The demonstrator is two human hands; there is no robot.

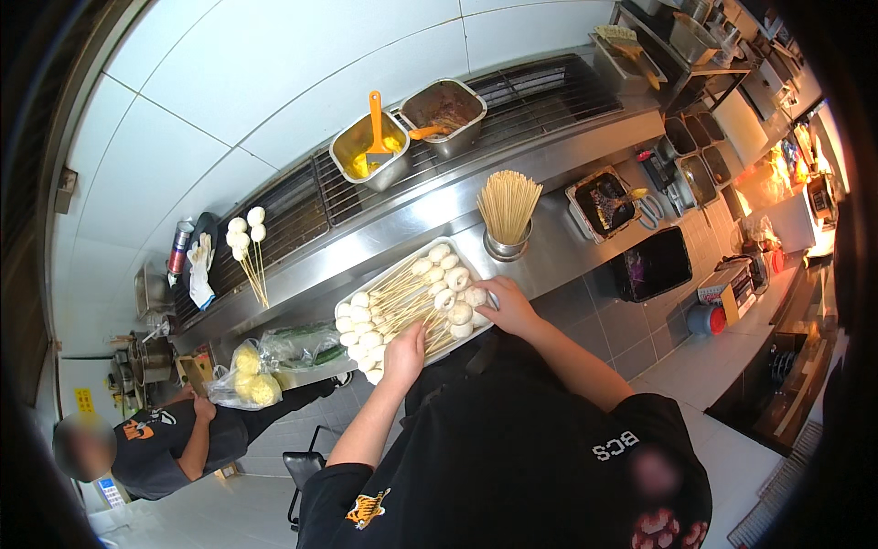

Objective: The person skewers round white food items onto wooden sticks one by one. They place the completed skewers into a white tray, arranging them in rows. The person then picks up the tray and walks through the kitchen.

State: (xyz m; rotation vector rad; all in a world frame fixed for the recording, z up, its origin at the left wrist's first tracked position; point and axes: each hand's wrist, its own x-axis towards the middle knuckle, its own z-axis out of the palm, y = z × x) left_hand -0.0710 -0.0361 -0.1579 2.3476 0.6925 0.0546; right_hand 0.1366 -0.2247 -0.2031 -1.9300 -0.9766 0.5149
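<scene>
A white tray [449,348] lies before me at the front of the steel counter, with two rows of mushroom skewers in it. White caps [360,329] lie along its left side and more caps [446,300] along its right. The wooden sticks [394,295] lie between them. My left hand [406,355] reaches over the tray's near side, its fingers closed around sticks. My right hand [509,307] is at the right end, thumb and fingers around a pale mushroom cap [475,296]. Just beyond the tray, a metal cup [507,246] holds many bare wooden skewers [509,199].
A grill rack [432,154] along the wall carries two steel pans [370,147] with orange-handled brushes and several mushroom skewers [250,240]. Bagged vegetables [250,377] lie left. A sauce tray [603,206] and scissors [650,213] sit right. Another person [185,439] works at far left.
</scene>
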